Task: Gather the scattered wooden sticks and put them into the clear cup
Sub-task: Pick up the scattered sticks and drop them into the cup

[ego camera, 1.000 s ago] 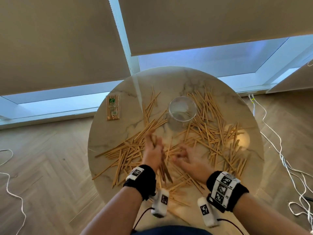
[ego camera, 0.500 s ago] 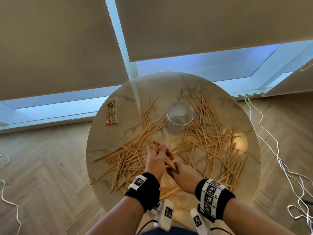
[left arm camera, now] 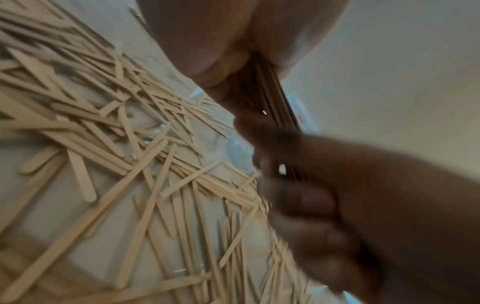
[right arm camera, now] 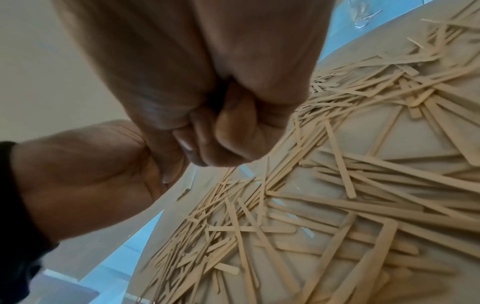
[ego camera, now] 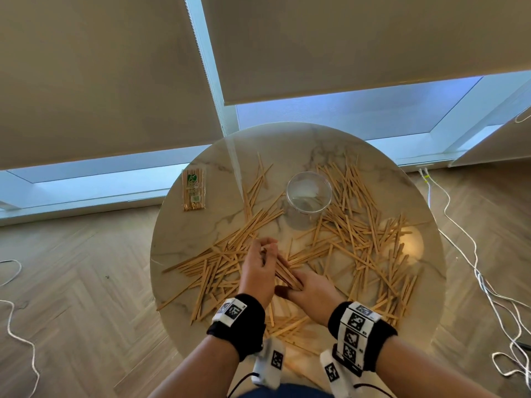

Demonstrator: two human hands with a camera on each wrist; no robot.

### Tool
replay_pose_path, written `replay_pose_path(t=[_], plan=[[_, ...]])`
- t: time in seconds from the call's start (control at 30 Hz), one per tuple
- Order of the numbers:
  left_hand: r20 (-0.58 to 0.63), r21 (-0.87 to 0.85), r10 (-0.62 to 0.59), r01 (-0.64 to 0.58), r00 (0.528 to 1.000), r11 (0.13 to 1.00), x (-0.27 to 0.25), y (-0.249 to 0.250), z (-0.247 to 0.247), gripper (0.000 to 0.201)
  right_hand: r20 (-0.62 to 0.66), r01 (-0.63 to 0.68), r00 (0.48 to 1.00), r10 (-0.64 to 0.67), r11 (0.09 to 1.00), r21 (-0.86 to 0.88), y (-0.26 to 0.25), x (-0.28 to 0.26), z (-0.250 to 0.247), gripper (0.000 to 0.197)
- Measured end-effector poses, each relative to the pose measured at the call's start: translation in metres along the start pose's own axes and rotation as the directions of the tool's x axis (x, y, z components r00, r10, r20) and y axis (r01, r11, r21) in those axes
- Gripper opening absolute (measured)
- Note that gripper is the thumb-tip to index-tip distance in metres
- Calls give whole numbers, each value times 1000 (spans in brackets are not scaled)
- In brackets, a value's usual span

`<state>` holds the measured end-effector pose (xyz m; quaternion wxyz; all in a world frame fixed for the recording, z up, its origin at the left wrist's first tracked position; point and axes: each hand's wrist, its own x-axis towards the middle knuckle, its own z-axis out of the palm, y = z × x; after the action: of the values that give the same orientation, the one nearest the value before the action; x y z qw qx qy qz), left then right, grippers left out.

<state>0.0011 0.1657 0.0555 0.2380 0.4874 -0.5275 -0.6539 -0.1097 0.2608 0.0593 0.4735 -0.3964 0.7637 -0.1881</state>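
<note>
Many flat wooden sticks lie scattered over a round marble table (ego camera: 184,234), in one heap at the left (ego camera: 218,265) and one at the right (ego camera: 359,225). The clear cup (ego camera: 309,196) stands upright at the table's far middle, with nothing visible in it. Both hands meet at the near middle on one slanted bundle of sticks (ego camera: 283,270). My left hand (ego camera: 263,254) curls round its upper end. My right hand (ego camera: 298,285) grips its lower end. In the left wrist view the bundle (left arm camera: 270,92) runs from my left palm down into the right hand (left arm camera: 350,195). The right wrist view shows the right hand (right arm camera: 221,115) fisted.
A sealed packet of sticks (ego camera: 194,189) lies at the table's far left edge. White cables (ego camera: 465,254) trail over the wooden floor on the right, and more cable (ego camera: 17,317) on the left. Window blinds hang behind the table.
A second ago the hands were apart, the left holding sticks and the right spread over the table. The right hand has since come over and closed on the left hand's bundle.
</note>
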Motion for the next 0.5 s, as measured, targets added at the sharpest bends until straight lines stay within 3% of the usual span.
replay_pose_path(t=[0.07, 0.17, 0.27, 0.37, 0.5], plan=[[73, 34, 29, -31, 997, 999, -3, 1, 3, 7, -14, -27, 1000, 28, 999, 28, 1, 1, 0, 34], [188, 36, -5, -2, 982, 999, -5, 14, 3, 16, -91, -55, 994, 54, 999, -1, 7, -3, -7, 38], [344, 4, -18, 17, 939, 1000, -7, 35, 4, 14, -133, 23, 991, -18, 999, 37, 11, -14, -16, 35], [417, 237, 96, -210, 904, 949, -9, 68, 9, 8, -138, 89, 988, -66, 982, 168, 27, -32, -31, 34], [294, 315, 415, -497, 861, 809, 9, 134, 15, 6, -250, 2, 968, 3, 1000, 16, 75, -84, -57, 34]])
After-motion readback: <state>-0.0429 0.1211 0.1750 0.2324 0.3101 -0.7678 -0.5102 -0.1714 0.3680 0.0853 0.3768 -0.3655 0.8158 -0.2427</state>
